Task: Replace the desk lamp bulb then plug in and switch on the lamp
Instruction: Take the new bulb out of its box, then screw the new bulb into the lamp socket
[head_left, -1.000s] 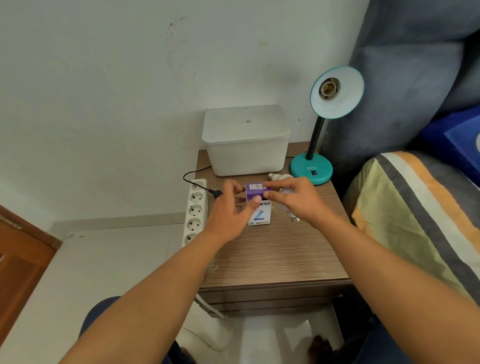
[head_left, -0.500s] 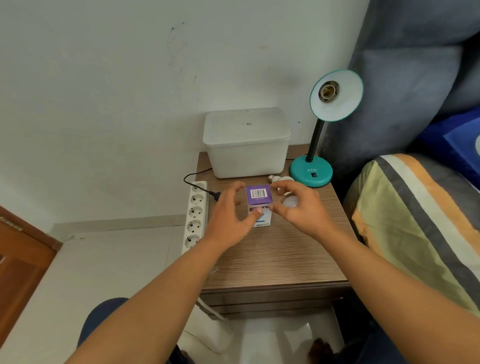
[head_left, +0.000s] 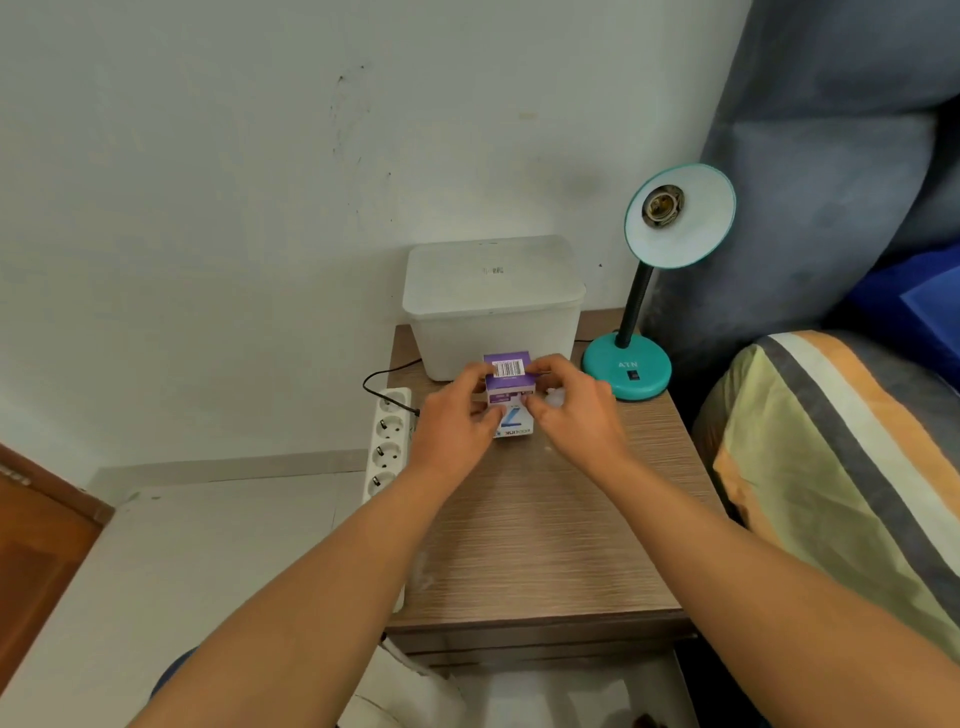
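Purple-and-white cardboard bulb box (head_left: 508, 387) sits pinched between our left hand (head_left: 457, 421) and right hand (head_left: 574, 415), fingers hiding its sides; contents unseen.

A small cardboard bulb box (head_left: 509, 387) is purple on top with a black-and-white barcode, white lower down. The desk lamp (head_left: 628, 371) has a teal base and shade rim, a black flexible neck and a white inner shade. The bedside table (head_left: 545, 519) shows brown streaked woodgrain. The lidded plastic bin (head_left: 493, 306) and power strip (head_left: 387, 447) are white.
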